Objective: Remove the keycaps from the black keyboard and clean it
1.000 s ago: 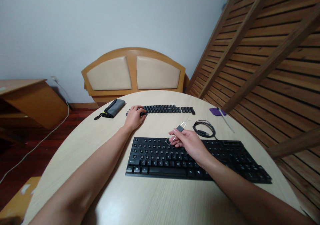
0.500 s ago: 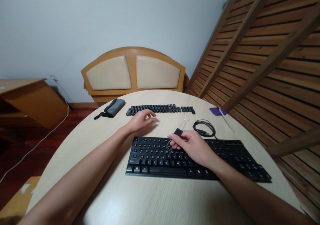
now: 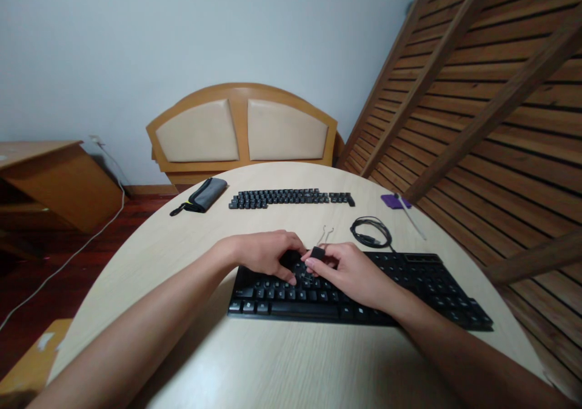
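Note:
A black keyboard (image 3: 309,311) lies across the near part of the table, with bare switch spots in its upper left rows. My right hand (image 3: 350,269) is closed around a keycap puller (image 3: 317,252), a black-handled tool with wire loops. One pair of wires points up and away; the other end reaches down to the keys. My left hand (image 3: 268,254) rests over the keyboard's upper left, thumb and fingers apart around the spot where the puller meets the keys. Behind the keyboard, removed keycaps (image 3: 286,197) stand in rows on the table.
A grey and black pouch (image 3: 209,194) lies at the back left of the round table (image 3: 191,239). The coiled cable (image 3: 371,232) sits behind the keyboard. At the right are a purple cloth (image 3: 391,201) and a thin pale stick (image 3: 413,219).
My left hand has moved from near the loose keycaps down onto the keyboard beside my right hand. My right hand has lowered the keycap puller to the keys.

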{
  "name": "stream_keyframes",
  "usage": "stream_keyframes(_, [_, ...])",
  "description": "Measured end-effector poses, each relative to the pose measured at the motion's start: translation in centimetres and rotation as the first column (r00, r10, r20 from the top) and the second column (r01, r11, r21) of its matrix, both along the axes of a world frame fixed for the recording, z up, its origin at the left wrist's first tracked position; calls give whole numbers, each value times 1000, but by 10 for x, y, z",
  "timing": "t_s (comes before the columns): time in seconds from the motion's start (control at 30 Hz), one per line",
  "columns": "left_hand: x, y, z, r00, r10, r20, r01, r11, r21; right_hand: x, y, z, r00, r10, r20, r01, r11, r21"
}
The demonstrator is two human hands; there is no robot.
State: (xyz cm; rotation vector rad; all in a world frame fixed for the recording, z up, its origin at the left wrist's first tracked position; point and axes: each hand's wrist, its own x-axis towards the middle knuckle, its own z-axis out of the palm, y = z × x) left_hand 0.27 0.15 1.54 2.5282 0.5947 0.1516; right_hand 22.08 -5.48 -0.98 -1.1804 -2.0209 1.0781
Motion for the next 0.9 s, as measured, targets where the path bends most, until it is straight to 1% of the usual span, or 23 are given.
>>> stream_keyframes(0.17, [-1, -3, -2, 999, -10, -36, 12, 998, 54, -2, -2, 2, 1000, 9, 26, -10, 1000, 22])
stream_keyframes(0.3, [0, -6, -3, 998, -1, -64, 7, 997, 81, -1, -2, 2, 997, 10, 81, -14, 999, 43])
stream_keyframes(0.5, [4, -9, 2, 986, 21, -165, -14, 999, 44, -1, -3, -1, 997, 6, 73, -13, 996, 90])
stream_keyframes(0.67, [6, -9, 6, 970, 14, -243, -14, 1000, 4, -4, -5, 5, 982, 11, 189, -36, 991, 129])
stream_keyframes(0.77, [6, -9, 7, 967, 17, -254, -18, 1000, 0, -4, -6, 6, 974, 9, 228, -41, 990, 138])
stream_keyframes(0.9, [5, -9, 5, 970, 18, -243, -18, 1000, -1, -3, -5, 5, 971, 0, 238, -36, 988, 147])
